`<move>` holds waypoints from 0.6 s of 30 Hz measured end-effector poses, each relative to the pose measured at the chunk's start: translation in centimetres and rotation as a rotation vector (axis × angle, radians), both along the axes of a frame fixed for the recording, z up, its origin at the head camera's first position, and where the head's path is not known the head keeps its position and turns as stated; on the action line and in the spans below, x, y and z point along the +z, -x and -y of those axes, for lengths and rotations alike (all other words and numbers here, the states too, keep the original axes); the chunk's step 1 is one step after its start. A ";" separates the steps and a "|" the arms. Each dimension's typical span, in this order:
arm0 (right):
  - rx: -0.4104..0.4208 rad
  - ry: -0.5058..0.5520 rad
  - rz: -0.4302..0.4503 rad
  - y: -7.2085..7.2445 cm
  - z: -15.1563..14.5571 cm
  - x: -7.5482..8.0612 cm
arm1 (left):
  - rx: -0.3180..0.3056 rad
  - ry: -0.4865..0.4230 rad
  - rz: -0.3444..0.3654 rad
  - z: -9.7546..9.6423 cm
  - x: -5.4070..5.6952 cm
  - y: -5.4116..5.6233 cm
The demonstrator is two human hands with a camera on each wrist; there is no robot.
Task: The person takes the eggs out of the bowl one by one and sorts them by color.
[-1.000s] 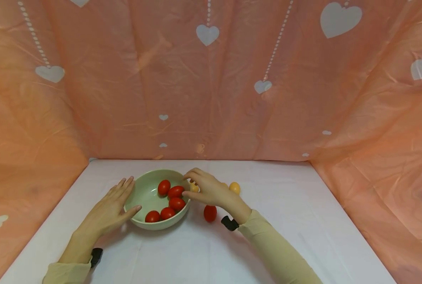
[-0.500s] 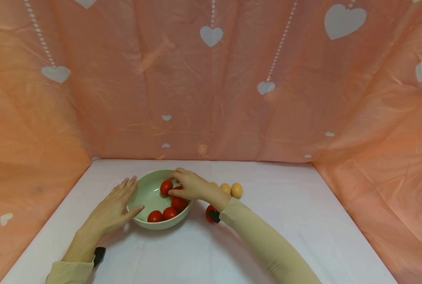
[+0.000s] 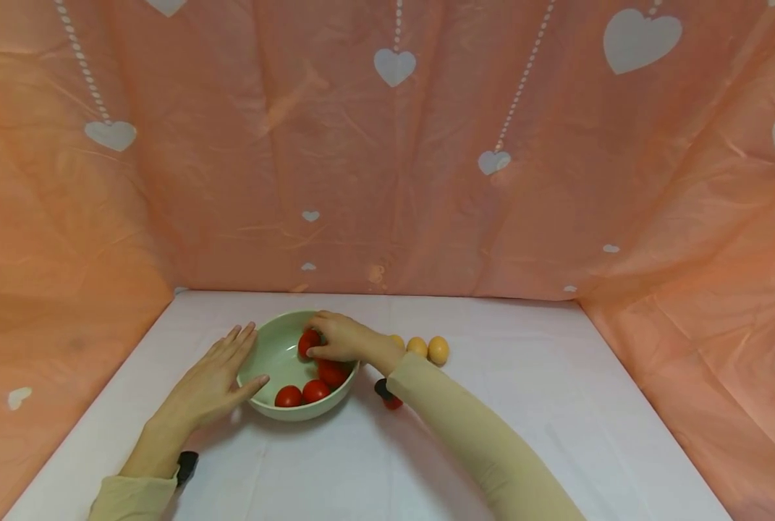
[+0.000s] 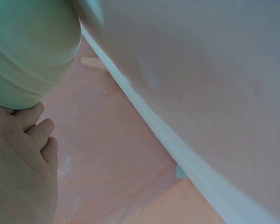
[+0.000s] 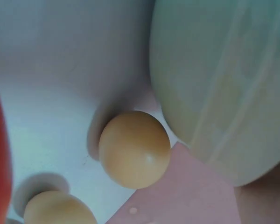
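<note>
A pale green bowl [image 3: 283,414] stands on the table with several red tomatoes [image 3: 288,396] in it. My left hand [image 3: 208,387] lies against its left side, fingers straight and thumb over the rim; in the left wrist view, fingertips [image 4: 35,114] touch the bowl's outer wall [image 4: 32,56]. Reaching over the right rim, my right hand [image 3: 343,339] pinches a red tomato [image 3: 306,343] between thumb and fingers inside the bowl. Part of the other tomatoes is hidden beneath that hand.
Yellowish eggs [image 3: 438,350] lie in a row right of the bowl, partly behind the right wrist. One egg [image 5: 134,149] sits close by the bowl in the right wrist view. Another red tomato [image 3: 392,402] is mostly covered by the right wrist camera [image 3: 383,389]. Orange curtains surround the white table [image 3: 556,405].
My right hand has moved left from the bowl's right rim into the bowl and closed on a tomato. The left hand keeps its place at the bowl. The view has shifted slightly.
</note>
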State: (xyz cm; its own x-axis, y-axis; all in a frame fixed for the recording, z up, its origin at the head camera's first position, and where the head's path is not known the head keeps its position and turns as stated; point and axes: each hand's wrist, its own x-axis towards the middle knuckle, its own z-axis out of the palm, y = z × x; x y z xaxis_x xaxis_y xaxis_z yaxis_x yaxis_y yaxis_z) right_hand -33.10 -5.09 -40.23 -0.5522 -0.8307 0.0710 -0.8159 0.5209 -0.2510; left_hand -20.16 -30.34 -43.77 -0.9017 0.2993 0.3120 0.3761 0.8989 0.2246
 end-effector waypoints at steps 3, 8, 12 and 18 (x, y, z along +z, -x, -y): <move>-0.007 -0.027 0.004 0.2 0.4 0.0 | 0.002 0.001 -0.003 0.0 0.0 0.0; -0.017 -0.053 0.016 0.3 1.0 -0.1 | 0.004 0.002 -0.007 0.0 -0.1 0.0; 0.004 -0.068 0.014 0.5 1.4 -0.4 | 0.002 -0.002 -0.014 0.0 -0.2 0.1; 0.061 -0.078 0.005 0.9 1.6 -0.7 | 0.005 -0.001 -0.014 0.0 -0.2 0.0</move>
State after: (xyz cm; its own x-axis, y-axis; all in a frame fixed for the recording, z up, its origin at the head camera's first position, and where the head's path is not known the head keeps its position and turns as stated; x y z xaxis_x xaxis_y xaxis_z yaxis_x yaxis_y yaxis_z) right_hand -33.98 -6.72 -40.95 -0.5010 -0.8655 0.0022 -0.8453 0.4888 -0.2156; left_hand -20.19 -30.29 -43.97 -0.8987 0.2944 0.3250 0.3746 0.9007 0.2200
